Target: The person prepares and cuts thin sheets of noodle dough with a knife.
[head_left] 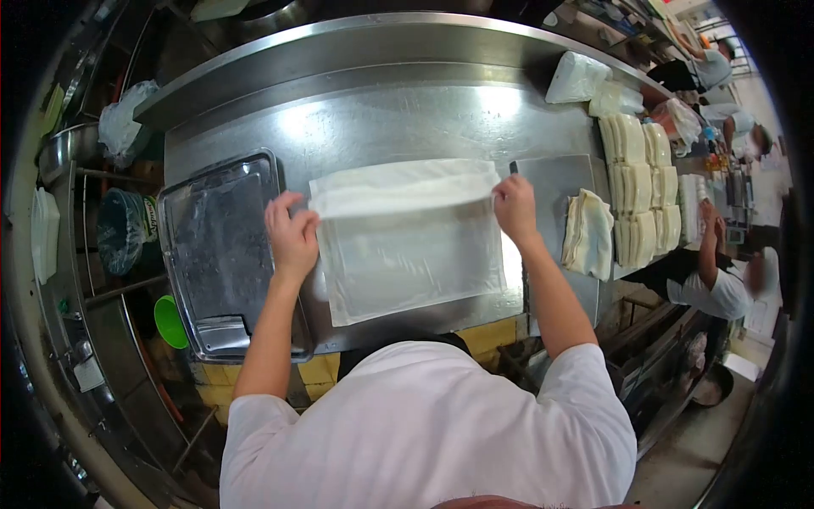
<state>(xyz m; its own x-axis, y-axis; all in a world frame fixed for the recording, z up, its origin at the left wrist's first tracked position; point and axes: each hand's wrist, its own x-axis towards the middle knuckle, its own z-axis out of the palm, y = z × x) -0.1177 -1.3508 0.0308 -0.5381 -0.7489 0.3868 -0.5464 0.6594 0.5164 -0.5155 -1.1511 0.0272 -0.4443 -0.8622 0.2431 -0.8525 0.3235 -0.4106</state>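
A thin translucent sheet (415, 263) lies on the steel table, with a whiter folded layer (398, 188) across its far part. My left hand (292, 237) is at the sheet's left edge, fingers bent and apart, the thumb close to the edge. At the far right corner my right hand (515, 208) is closed, its fingertips pinching the sheet's edge. A dark handle (513, 168) shows just beyond the right hand; the rest of that object is hidden.
Left is a dark tray (225, 246) holding a metal scraper (222, 332). To the right are a folded cream stack (587, 235) on a metal board (551, 174), several cream bundles (632, 191) and plastic bags (577, 78). Several people stand farther right. A raised ledge (373, 42) borders the far side.
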